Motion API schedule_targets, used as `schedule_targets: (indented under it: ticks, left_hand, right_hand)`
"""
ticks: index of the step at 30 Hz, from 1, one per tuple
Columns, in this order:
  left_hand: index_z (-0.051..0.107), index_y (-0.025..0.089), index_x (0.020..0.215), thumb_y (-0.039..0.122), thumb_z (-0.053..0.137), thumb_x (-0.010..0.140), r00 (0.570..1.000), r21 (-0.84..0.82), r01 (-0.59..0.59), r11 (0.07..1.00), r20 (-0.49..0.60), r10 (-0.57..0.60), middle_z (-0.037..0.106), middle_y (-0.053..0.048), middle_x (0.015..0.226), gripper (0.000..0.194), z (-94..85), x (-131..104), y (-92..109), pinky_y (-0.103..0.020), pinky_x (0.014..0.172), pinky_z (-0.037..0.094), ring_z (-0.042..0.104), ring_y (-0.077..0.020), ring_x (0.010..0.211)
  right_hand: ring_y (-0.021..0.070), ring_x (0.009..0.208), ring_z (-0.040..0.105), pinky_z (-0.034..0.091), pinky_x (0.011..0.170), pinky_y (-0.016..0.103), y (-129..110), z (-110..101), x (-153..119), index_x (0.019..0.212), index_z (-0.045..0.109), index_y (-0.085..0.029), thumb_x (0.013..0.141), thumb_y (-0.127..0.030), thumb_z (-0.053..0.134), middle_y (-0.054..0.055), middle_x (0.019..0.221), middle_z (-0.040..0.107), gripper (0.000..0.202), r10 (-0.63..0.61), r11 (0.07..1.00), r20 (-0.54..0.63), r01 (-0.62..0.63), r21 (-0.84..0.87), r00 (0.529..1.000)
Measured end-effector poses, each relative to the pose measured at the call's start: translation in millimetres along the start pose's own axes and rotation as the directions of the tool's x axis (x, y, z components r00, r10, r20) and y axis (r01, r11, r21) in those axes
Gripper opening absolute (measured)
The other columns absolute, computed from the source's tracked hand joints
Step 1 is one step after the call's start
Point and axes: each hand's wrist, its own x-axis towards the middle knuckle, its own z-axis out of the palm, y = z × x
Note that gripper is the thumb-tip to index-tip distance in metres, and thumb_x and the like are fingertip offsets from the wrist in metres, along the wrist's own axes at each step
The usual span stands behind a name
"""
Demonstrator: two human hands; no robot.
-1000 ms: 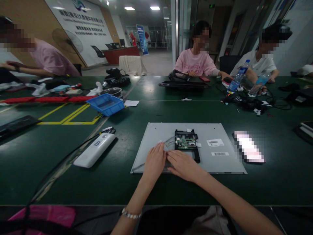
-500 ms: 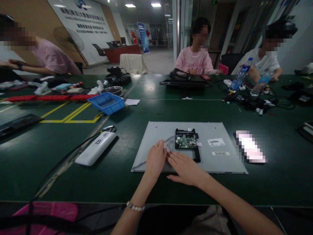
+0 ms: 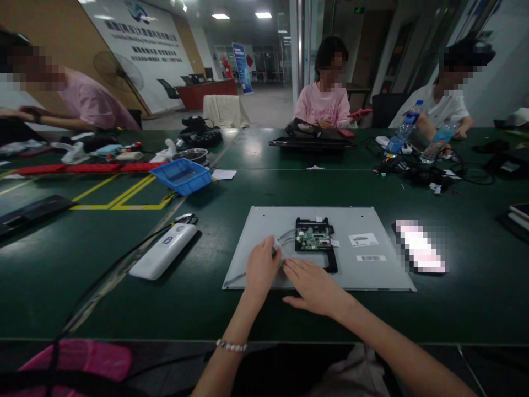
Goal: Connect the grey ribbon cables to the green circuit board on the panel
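Note:
A flat grey panel (image 3: 359,275) lies on the green table in front of me. Near its middle sits a black bracket (image 3: 333,260) with a green circuit board (image 3: 313,239), and grey cables (image 3: 288,236) run left from the board. My left hand (image 3: 263,269) is closed at the cables, its fingertips on a small whitish piece, perhaps tape. Beside it, my right hand (image 3: 312,284) lies over the panel's lower middle with the fingers stretched and the thumb apart, fingertips close to the left hand. Nothing shows in its grip.
A white power bank (image 3: 164,251) with a cable lies left, a blue tray (image 3: 182,176) behind it. Right of the panel is a phone (image 3: 420,246) with a bright screen. Bottles (image 3: 404,129), tangled cables and a black flat device (image 3: 312,143) lie farther back. Three people sit around.
The left hand's fingertips have shifted slightly, and more of the whitish piece shows. My right hand is almost where it was. Across the table, a person's pink phone has tilted flatter.

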Motion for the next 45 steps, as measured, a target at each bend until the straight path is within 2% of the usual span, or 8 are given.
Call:
schedule_targets:
  ticks: [6, 11, 14, 18, 23, 33, 39, 45]
  left_hand:
    - [0.054, 0.018, 0.093, 0.021, 0.052, 0.082, 0.997, -0.058, -0.017, 0.998, 0.073, 0.022, 0.062, -0.009, 0.104, 0.011, -13.4, 14, -12, -0.031, 0.085, 0.043, 0.059, -0.0228, 0.098]
    - [0.055, 0.018, 0.089, 0.021, 0.05, 0.081, 0.997, -0.147, -0.035, 0.988, -0.066, 0.026, 0.056, -0.011, 0.115, 0.01, -16.0, 18, -20, -0.034, 0.092, 0.041, 0.056, -0.0242, 0.105]
    - [0.053, 0.016, 0.105, 0.022, 0.049, 0.082, 0.995, -0.199, -0.037, 0.979, -0.102, 0.017, 0.057, -0.012, 0.113, 0.024, -15.0, 21, -25, -0.036, 0.092, 0.041, 0.055, -0.0252, 0.106]
    - [0.052, 0.016, 0.115, 0.026, 0.051, 0.081, 1.0, -0.275, -0.019, 0.961, -0.003, 0.019, 0.058, -0.012, 0.115, 0.036, -13.7, 38, -33, -0.035, 0.087, 0.044, 0.058, -0.0249, 0.103]
    - [0.056, 0.015, 0.108, 0.028, 0.053, 0.078, 0.99, -0.339, 0.023, 0.94, 0.141, 0.026, 0.064, -0.009, 0.098, 0.033, -6.8, 62, -47, -0.033, 0.081, 0.046, 0.062, -0.0224, 0.092]
    - [0.063, 0.019, 0.093, 0.021, 0.05, 0.076, 0.975, -0.44, -0.009, 0.898, 0.195, 0.105, 0.067, -0.003, 0.084, 0.021, -0.4, 64, -57, -0.028, 0.075, 0.046, 0.062, -0.0173, 0.08]
    - [0.063, 0.019, 0.087, 0.017, 0.045, 0.078, 0.986, -0.431, -0.037, 0.901, 0.133, 0.104, 0.068, -0.003, 0.086, 0.02, 0.0, 65, -50, -0.028, 0.076, 0.045, 0.062, -0.0174, 0.082]
    - [0.064, 0.018, 0.084, 0.016, 0.044, 0.079, 0.994, -0.34, -0.075, 0.937, 0.049, 0.097, 0.068, -0.003, 0.088, 0.021, -6.1, 77, -55, -0.028, 0.077, 0.044, 0.061, -0.0183, 0.083]
  right_hand:
    - [0.0265, 0.117, 0.052, 0.045, 0.097, 0.04, -2, -17, 2, 0.125, 0.048, -0.01, 0.086, -0.037, 0.053, 0.017, 0.126, 0.055, 0.048, 0.047, 0.996, -0.026, -0.045, 0.07, 0.999]
    - [0.0251, 0.114, 0.054, 0.046, 0.094, 0.043, 30, -46, -9, 0.129, 0.048, -0.017, 0.09, -0.033, 0.046, 0.012, 0.124, 0.057, 0.042, 0.177, 0.982, -0.133, -0.165, 0.095, 0.975]
    - [0.0255, 0.105, 0.059, 0.048, 0.09, 0.046, 69, -61, -22, 0.124, 0.053, -0.019, 0.09, -0.033, 0.043, 0.011, 0.119, 0.061, 0.038, 0.356, 0.934, -0.196, -0.338, 0.118, 0.914]
    - [0.0252, 0.105, 0.06, 0.046, 0.092, 0.046, 118, -64, -32, 0.115, 0.061, -0.018, 0.087, -0.028, 0.046, 0.011, 0.114, 0.064, 0.033, 0.484, 0.873, -0.285, -0.438, 0.213, 0.827]
    - [0.02, 0.091, 0.064, 0.052, 0.078, 0.036, 142, -45, -38, 0.105, 0.065, -0.018, 0.084, -0.025, 0.048, 0.009, 0.105, 0.067, 0.028, 0.584, 0.799, -0.322, -0.457, 0.392, 0.745]
    - [0.021, 0.096, 0.058, 0.046, 0.08, 0.034, 144, -26, -46, 0.099, 0.068, -0.022, 0.075, -0.026, 0.063, 0.008, 0.104, 0.061, 0.025, 0.533, 0.801, -0.114, -0.456, 0.389, 0.839]
    - [0.0211, 0.101, 0.054, 0.044, 0.083, 0.034, 136, -27, -42, 0.092, 0.067, -0.023, 0.076, -0.024, 0.06, 0.005, 0.104, 0.059, 0.018, 0.531, 0.803, -0.102, -0.461, 0.378, 0.841]
    - [0.0163, 0.075, 0.06, 0.046, 0.07, 0.028, 138, -26, -43, 0.08, 0.064, -0.02, 0.076, -0.025, 0.057, 0.002, 0.08, 0.065, 0.009, 0.607, 0.732, -0.129, -0.489, 0.473, 0.784]
